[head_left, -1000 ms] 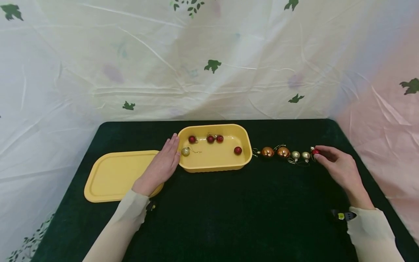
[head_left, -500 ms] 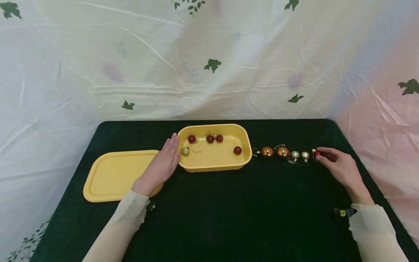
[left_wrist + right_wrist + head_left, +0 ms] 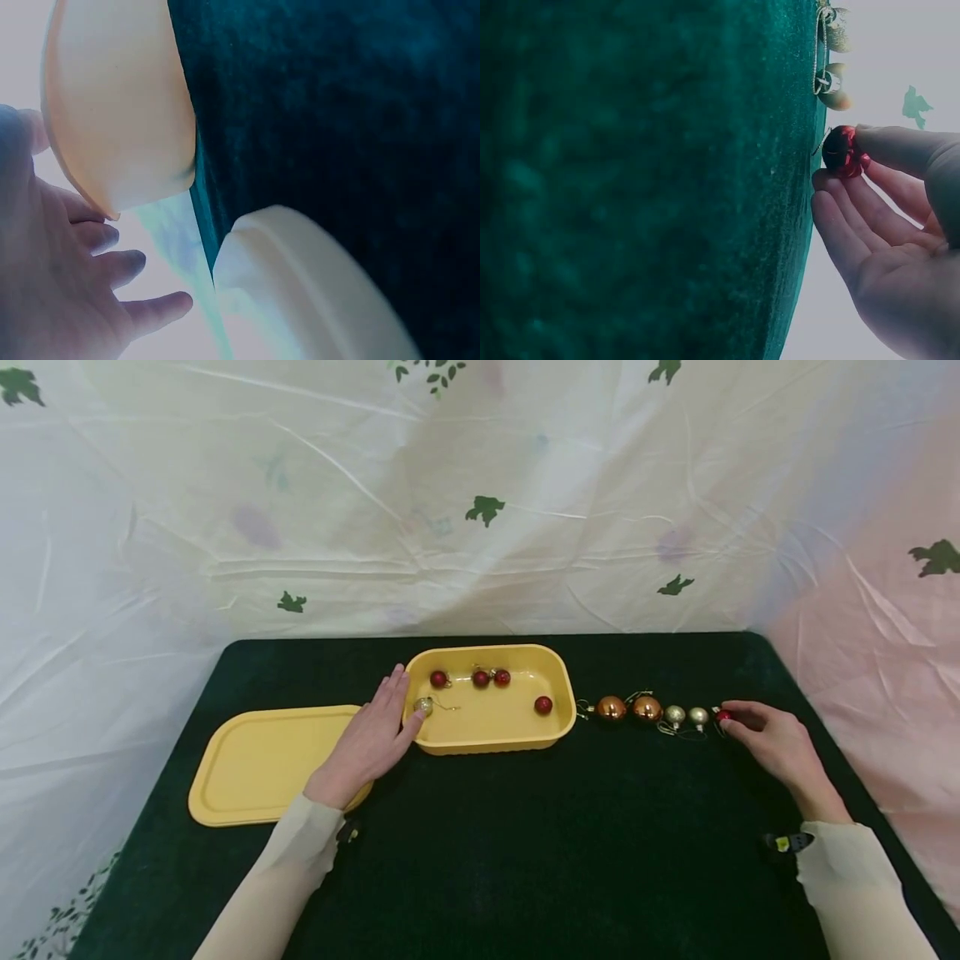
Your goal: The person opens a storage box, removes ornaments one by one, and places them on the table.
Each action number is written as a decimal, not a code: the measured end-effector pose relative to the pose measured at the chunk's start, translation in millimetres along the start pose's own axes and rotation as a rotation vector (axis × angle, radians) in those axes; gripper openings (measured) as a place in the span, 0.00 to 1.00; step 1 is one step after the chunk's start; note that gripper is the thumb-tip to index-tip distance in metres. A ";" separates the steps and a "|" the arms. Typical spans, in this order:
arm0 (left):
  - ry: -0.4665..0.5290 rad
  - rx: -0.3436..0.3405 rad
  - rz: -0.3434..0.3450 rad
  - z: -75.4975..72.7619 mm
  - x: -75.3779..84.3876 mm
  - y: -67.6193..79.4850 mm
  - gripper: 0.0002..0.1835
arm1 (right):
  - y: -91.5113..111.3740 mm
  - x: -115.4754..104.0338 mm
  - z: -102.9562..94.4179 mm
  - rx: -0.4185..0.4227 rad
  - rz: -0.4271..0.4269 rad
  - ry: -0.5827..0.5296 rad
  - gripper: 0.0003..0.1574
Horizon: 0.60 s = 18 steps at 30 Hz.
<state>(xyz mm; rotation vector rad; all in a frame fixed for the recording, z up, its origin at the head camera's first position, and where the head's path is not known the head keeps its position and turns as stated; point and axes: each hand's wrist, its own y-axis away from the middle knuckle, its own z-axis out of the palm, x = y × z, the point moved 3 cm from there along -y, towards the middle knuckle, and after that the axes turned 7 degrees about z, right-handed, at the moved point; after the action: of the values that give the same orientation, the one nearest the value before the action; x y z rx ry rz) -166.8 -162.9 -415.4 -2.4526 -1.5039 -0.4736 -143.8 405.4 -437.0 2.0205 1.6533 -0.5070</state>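
My left hand (image 3: pixel 371 735) rests its straight fingers against the left end of the yellow box (image 3: pixel 491 747), thumb over the rim; in the left wrist view the fingers (image 3: pixel 161 311) are spread. Inside the box lie several red ball ornaments (image 3: pixel 543 705) and a gold ball ornament (image 3: pixel 423 705) close to my thumb. At the right end of an ornament row, my right hand (image 3: pixel 780 747) pinches a small red Christmas ball (image 3: pixel 841 152) between thumb and fingers, low over the tabletop. Left of it lie two small gold balls (image 3: pixel 698 717) and two larger copper ones (image 3: pixel 611 708).
A yellow lid (image 3: pixel 262 768) lies flat left of the box, partly under my left forearm. Dark green cloth (image 3: pixel 525 860) covers the table. A pale leaf-printed curtain (image 3: pixel 360 527) hangs behind the table's far edge.
My left thumb has moved to the right, over the box rim. My right hand has shifted slightly with the red ball, now close beside the last gold one.
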 end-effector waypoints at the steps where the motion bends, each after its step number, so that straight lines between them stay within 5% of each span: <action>1: 0.000 -0.001 0.002 0.5 -0.1 0.1 0.42 | 0.0 0.1 0.2 0.001 -0.002 0.003 0.32; 18: 0.013 -0.010 0.015 2.8 -0.1 2.9 0.41 | -3.8 0.8 2.0 -0.011 -0.014 0.020 0.31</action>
<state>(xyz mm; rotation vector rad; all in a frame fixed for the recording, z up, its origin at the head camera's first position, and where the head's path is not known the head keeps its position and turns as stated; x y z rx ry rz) -163.8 -163.3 -418.1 -2.4619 -1.4800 -0.4943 -147.2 405.4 -439.5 2.0139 1.6791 -0.4823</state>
